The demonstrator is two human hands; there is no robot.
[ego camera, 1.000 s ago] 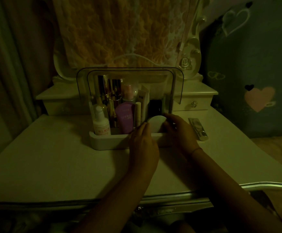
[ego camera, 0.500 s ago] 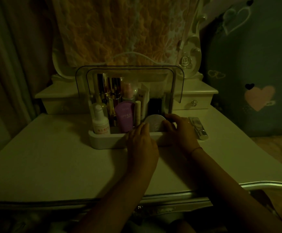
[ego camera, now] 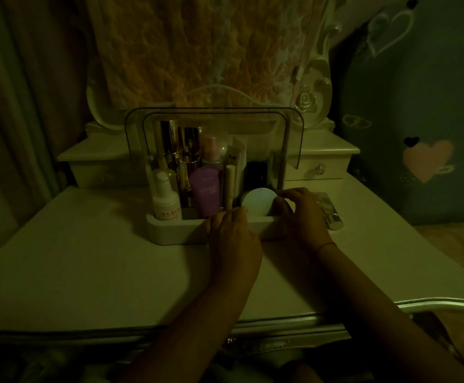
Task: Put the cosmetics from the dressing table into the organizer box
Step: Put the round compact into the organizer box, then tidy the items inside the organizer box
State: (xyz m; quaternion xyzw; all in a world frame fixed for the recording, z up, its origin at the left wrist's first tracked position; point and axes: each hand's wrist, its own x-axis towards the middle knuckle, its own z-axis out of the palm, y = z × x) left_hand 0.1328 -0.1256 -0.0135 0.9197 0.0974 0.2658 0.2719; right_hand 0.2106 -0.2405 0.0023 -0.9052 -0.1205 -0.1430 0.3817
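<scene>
While round compact [ego camera: 257, 201] stands in organizer box [ego camera: 175, 230] | right hand [ego camera: 304, 217] pinches its edge | left hand [ego camera: 233, 239] — fingers loose — touches rim

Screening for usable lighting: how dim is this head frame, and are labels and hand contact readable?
Head view: very dim, greenish cast; "50" reads on the purple tube, the white bottle label does not; the right hand meets the round compact, fingertip contact murky; the frame's bottom falls near black.

In dim light a curtain [ego camera: 18, 106] hangs left, a heart-patterned wall [ego camera: 418, 120] stands right, with perhaps wooden floor [ego camera: 454, 244] below.
</scene>
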